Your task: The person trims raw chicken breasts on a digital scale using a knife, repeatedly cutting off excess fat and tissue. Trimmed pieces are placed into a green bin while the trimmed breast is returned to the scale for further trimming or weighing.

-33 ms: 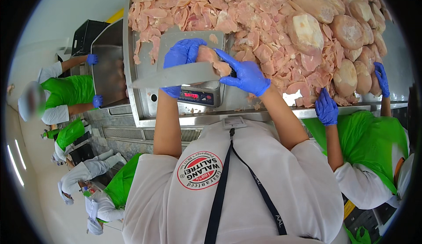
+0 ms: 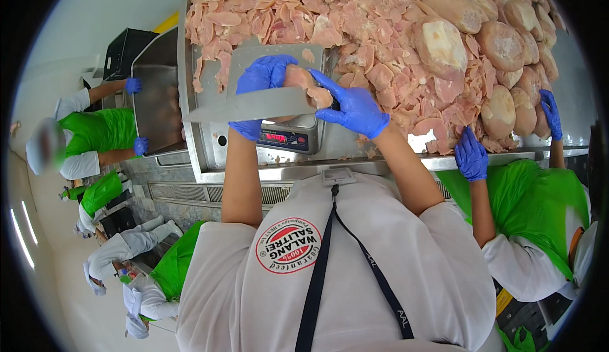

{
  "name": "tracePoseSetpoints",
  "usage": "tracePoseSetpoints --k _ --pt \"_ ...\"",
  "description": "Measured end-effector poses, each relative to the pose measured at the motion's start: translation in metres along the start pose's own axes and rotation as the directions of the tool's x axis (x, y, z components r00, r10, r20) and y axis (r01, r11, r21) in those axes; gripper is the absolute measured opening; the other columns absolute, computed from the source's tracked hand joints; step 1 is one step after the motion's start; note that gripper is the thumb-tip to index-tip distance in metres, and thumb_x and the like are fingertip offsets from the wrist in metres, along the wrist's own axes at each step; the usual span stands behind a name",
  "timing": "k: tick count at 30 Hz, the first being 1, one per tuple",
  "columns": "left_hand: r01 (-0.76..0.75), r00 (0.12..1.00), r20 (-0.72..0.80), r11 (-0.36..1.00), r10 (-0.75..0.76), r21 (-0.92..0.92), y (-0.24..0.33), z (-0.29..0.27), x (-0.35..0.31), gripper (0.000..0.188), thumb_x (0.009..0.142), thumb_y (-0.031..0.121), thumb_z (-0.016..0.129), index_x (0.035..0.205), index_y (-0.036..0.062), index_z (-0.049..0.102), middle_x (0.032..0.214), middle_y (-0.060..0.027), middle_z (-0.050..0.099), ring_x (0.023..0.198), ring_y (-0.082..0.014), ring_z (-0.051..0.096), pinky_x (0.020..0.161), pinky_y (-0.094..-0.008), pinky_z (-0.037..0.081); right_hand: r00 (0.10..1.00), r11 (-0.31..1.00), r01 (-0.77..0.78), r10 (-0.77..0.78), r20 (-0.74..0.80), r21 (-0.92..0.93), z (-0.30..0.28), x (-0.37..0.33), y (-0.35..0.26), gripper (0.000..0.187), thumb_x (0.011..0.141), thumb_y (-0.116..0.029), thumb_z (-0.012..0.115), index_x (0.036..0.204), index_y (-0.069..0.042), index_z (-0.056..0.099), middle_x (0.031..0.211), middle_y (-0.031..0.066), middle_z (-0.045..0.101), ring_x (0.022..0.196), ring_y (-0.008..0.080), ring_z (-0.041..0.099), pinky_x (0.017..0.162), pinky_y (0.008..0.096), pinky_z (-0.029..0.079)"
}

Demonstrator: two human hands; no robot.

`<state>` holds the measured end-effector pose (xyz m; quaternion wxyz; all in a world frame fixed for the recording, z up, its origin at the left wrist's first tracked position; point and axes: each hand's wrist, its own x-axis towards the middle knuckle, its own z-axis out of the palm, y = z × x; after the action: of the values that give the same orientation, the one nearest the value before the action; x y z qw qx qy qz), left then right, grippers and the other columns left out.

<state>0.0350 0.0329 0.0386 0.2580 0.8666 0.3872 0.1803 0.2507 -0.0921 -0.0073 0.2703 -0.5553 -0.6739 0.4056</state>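
My left hand (image 2: 261, 76), in a blue glove, is closed around a small piece of ham (image 2: 297, 78). A wide-bladed knife (image 2: 257, 105) lies flat across in front of it, tip to the left. My right hand (image 2: 356, 111), also gloved in blue, grips the dark knife handle, with the thumb side stretched toward the ham. A pinkish slice (image 2: 319, 97) rests on the blade near the handle. Below both hands stands a weighing scale (image 2: 244, 57) with a steel plate and a lit red display, partly covered by hands and knife.
Thin ham slices (image 2: 273, 9) heap across the steel table (image 2: 212, 107); whole hams (image 2: 504, 46) pile at the right. A co-worker's gloved hands (image 2: 471, 155) rest at the table edge on my right. Another person holds a steel bin (image 2: 157, 107) at the left.
The knife blade has shifted very slightly to the left and away from me. Both hands keep their hold.
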Motion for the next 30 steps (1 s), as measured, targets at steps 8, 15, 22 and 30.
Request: tracePoseSetpoints --k 8,15,22,30 --pt "-0.076 0.996 -0.047 0.996 0.077 0.038 0.003 0.005 -0.009 0.032 0.088 0.014 0.062 0.120 0.0104 0.066 0.114 -0.0125 0.069 0.101 -0.0324 0.066 0.090 -0.0432 0.051 0.952 0.958 -0.018 0.104 -0.289 0.286 0.038 0.017 -0.022 0.078 0.089 -0.054 0.065 0.154 -0.021 0.035 0.104 0.0233 0.069 0.095 0.0431 0.067 0.081 0.0445 0.053" --pt "0.205 0.922 -0.373 0.949 -0.105 0.239 -0.015 0.010 -0.010 0.028 0.097 0.025 0.056 0.114 0.0068 0.069 0.113 -0.0155 0.069 0.103 -0.0349 0.065 0.090 -0.0425 0.050 0.997 0.992 -0.032 0.041 -0.068 0.122 0.014 -0.003 -0.019 0.080 0.089 -0.051 0.067 0.156 -0.026 0.032 0.101 0.0202 0.070 0.089 0.0399 0.069 0.078 0.0437 0.054" --pt "0.050 0.945 -0.320 0.997 -0.067 -0.062 0.004 0.008 -0.009 0.029 0.099 0.017 0.051 0.121 0.0028 0.065 0.114 -0.0143 0.068 0.103 -0.0317 0.065 0.095 -0.0392 0.049 0.993 0.993 0.118 -0.119 -0.025 -0.016 0.011 0.001 -0.008 0.090 0.085 -0.041 0.074 0.159 -0.032 0.023 0.091 0.0199 0.070 0.078 0.0371 0.069 0.071 0.0422 0.055" --pt "0.007 0.922 -0.377 0.971 0.087 0.240 0.000 0.017 -0.011 0.031 0.100 0.026 0.052 0.110 0.0023 0.069 0.109 -0.0181 0.070 0.102 -0.0348 0.065 0.091 -0.0433 0.050 0.971 0.981 -0.036 0.079 -0.225 0.191 0.038 0.034 -0.031 0.076 0.090 -0.044 0.067 0.156 -0.025 0.032 0.098 0.0219 0.071 0.083 0.0388 0.069 0.074 0.0418 0.055"
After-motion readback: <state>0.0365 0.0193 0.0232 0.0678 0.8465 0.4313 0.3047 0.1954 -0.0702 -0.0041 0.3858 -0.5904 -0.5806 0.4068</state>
